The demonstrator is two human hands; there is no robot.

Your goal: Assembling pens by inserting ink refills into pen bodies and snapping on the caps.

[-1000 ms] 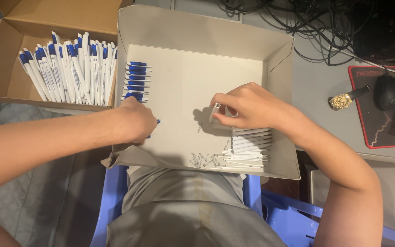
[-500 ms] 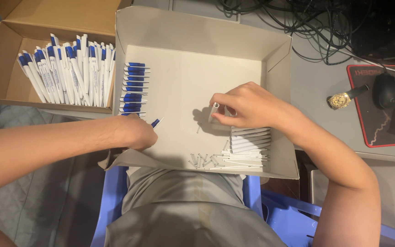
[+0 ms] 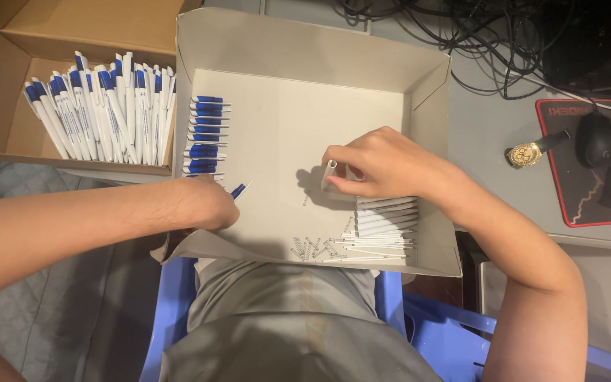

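Observation:
My left hand [image 3: 203, 204] is closed around a blue pen part [image 3: 239, 189], whose tip sticks out toward the middle of the white cardboard tray [image 3: 305, 64]. My right hand [image 3: 383, 164] holds a white pen barrel [image 3: 329, 174] upright between its fingertips above the tray floor. A row of blue pen parts [image 3: 205, 136] lies along the tray's left wall. White barrels [image 3: 386, 215], thin refills and small springs [image 3: 314, 248] lie near the tray's front edge, under my right wrist.
A brown cardboard box [image 3: 8, 106] at the left holds many assembled white and blue pens [image 3: 104, 106]. On the grey desk at the right are a mouse [image 3: 597, 139] on a mat, a gold wristwatch [image 3: 532, 151] and cables [image 3: 461, 28]. A blue plastic chair [image 3: 171, 311] is under me.
My left hand has drawn back slightly toward the tray's front left corner with the blue part. My right hand has stayed in place with the barrel.

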